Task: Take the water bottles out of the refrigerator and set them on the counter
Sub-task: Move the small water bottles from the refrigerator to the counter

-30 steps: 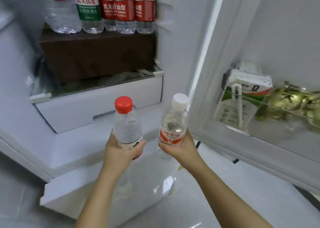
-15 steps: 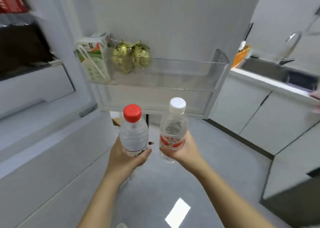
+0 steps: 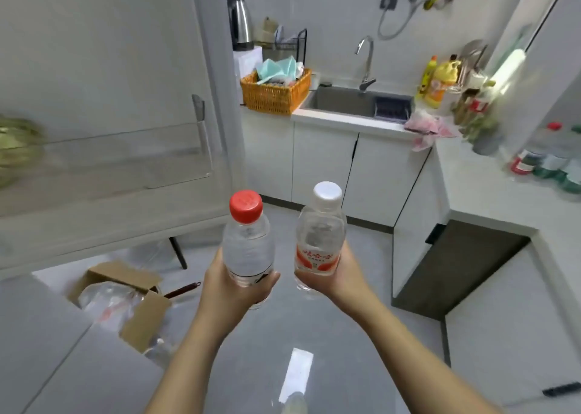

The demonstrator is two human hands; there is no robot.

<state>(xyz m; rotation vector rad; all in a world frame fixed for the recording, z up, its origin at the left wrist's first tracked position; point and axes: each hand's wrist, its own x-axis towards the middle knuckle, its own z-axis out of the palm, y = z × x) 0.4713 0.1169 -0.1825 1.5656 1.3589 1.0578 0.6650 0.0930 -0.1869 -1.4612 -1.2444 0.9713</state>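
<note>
My left hand [image 3: 232, 291] grips the lower part of a clear water bottle with a red cap [image 3: 247, 240], held upright. Beside it, my right hand [image 3: 339, 276] grips a clear water bottle with a white cap [image 3: 320, 234] and a red-and-white label, also upright. Both bottles hang over the grey floor, a small gap between them. The open refrigerator door [image 3: 119, 92] stands at the left. The white counter [image 3: 490, 199] runs along the right, where several water bottles [image 3: 553, 158] stand blurred near the frame's edge.
A steel sink [image 3: 352, 102] with a tap sits in the far counter, an orange basket [image 3: 276, 94] and a kettle [image 3: 240, 21] to its left, yellow bottles [image 3: 440, 81] and a pink cloth [image 3: 427, 127] to its right. An open cardboard box [image 3: 122, 300] lies on the floor at left.
The view has swung right, away from the refrigerator's shelves and door toward the sink and counter. Both hands keep the same grip on their bottles.
</note>
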